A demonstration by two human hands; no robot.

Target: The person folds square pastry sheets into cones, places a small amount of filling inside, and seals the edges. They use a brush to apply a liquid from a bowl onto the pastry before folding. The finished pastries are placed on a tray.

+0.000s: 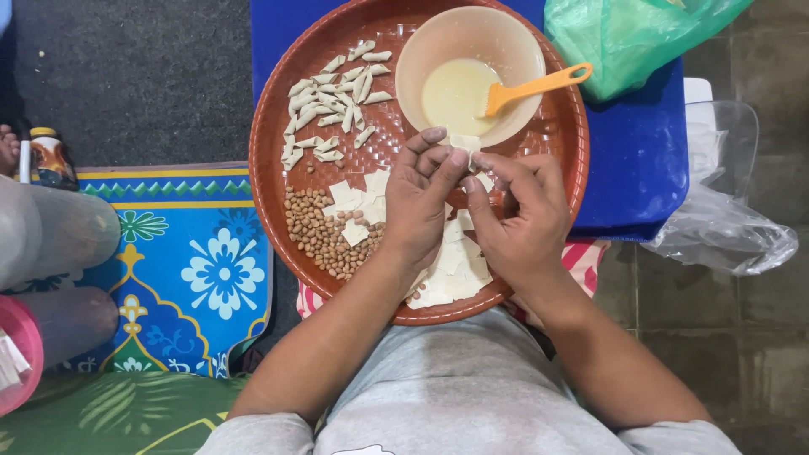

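Pale, thin dough square (464,143), pinched between fingers of left hand (419,202) and right hand (520,215).

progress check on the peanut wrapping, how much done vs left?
Done: a cluster of rolled pieces lies at the tray's upper left. In hand: left hand and right hand pinch one small dough square together. Left: a pile of peanuts and many flat dough squares. Roughly early-to-mid, judging by the piles.
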